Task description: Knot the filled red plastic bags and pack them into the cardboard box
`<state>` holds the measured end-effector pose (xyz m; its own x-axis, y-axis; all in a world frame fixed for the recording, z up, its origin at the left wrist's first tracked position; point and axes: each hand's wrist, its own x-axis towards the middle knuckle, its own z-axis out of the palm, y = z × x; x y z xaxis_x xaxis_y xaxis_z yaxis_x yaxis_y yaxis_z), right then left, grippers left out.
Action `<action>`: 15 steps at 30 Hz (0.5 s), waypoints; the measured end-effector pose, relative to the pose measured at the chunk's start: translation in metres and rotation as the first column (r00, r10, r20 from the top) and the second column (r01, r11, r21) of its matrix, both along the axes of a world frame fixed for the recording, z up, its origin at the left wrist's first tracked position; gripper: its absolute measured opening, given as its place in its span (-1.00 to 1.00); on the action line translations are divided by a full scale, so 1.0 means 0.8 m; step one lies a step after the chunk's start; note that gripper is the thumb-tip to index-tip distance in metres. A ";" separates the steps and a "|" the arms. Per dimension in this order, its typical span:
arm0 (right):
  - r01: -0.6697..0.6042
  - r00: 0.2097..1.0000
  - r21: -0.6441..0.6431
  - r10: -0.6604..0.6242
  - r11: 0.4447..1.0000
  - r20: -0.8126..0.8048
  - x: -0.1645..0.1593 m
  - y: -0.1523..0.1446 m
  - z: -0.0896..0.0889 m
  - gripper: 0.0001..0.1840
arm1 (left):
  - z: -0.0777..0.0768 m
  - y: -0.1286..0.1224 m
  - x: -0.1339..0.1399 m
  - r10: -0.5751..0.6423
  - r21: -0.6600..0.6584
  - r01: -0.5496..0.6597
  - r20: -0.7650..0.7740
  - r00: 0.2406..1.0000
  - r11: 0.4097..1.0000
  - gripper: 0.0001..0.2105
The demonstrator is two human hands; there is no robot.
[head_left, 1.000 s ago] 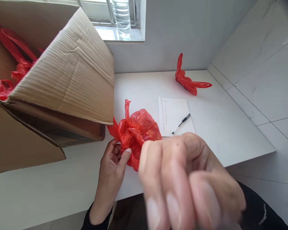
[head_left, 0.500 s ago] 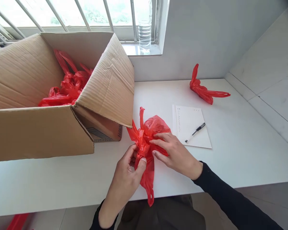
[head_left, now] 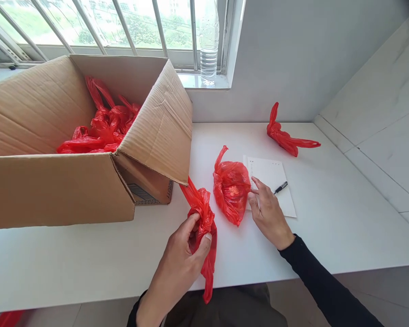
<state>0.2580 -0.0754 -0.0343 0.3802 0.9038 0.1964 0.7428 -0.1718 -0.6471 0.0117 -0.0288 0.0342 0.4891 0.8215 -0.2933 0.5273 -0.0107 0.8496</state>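
Note:
Pinched between the thumb and fingers of my left hand (head_left: 179, 256) is a bunched-up red plastic bag (head_left: 207, 215), its loose ends trailing up toward the carton flap and down past the table edge. A second red plastic bag (head_left: 231, 188), rounded as if something is inside, rests on the table just to the right. Its contents cannot be made out. My right hand (head_left: 270, 215) is at that bag's right side, fingers apart and holding nothing; the fingertips are close to the bag or touching it. Under the fingers lies a sheet of paper (head_left: 266, 167).
A large open cardboard box (head_left: 54, 190) with several red bags (head_left: 104, 127) inside stands at left. A black-capped pen (head_left: 281, 187) lies on the paper. Another knotted red bag (head_left: 286, 138) sits by the wall. A water bottle (head_left: 209, 54) stands on the window sill.
The red cluster has separated into two bags. The rounded one now lies apart, nearer the paper. My right hand has moved right, while my left hand keeps its hold on the bunched bag.

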 end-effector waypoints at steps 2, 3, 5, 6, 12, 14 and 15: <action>0.012 1.000 -0.022 -0.012 1.000 0.000 0.013 -0.009 -0.006 -0.47 | 0.001 0.001 0.001 -0.007 0.017 0.007 -0.016 1.000 1.000 -0.81; 0.021 1.000 -0.032 -0.021 0.999 0.002 0.019 -0.012 -0.008 -0.47 | 0.002 0.001 0.002 -0.012 0.028 0.012 -0.021 1.000 1.000 -0.82; 0.047 0.999 -0.050 -0.047 0.998 0.006 0.029 -0.016 -0.010 -0.49 | 0.004 0.000 0.003 -0.039 0.057 0.040 -0.023 0.999 0.998 -0.86; 0.060 0.998 -0.057 -0.060 0.997 0.005 0.032 -0.017 -0.009 -0.50 | 0.005 -0.001 0.004 -0.058 0.075 0.059 -0.019 0.998 0.995 -0.87; 0.060 0.996 -0.017 -0.061 0.998 -0.070 0.015 -0.042 0.038 -0.63 | 0.007 -0.008 0.003 -0.190 0.146 0.195 -0.050 0.981 0.970 -0.85; -0.061 0.965 -0.012 0.056 0.998 -0.255 -0.004 -0.072 0.059 -0.74 | 0.006 -0.009 0.001 -0.201 0.163 0.210 -0.073 0.977 0.964 -0.83; -0.227 0.885 -0.062 0.179 0.972 -0.429 -0.013 -0.091 0.064 -0.77 | 0.006 -0.009 -0.001 -0.200 0.169 0.211 -0.081 0.976 0.963 -0.82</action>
<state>0.2472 -0.1480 0.0169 0.2112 0.9765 -0.0422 0.4341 -0.1324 -0.8911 0.0113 -0.0359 0.0392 0.6380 0.7465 -0.1890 0.5501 -0.2701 0.7902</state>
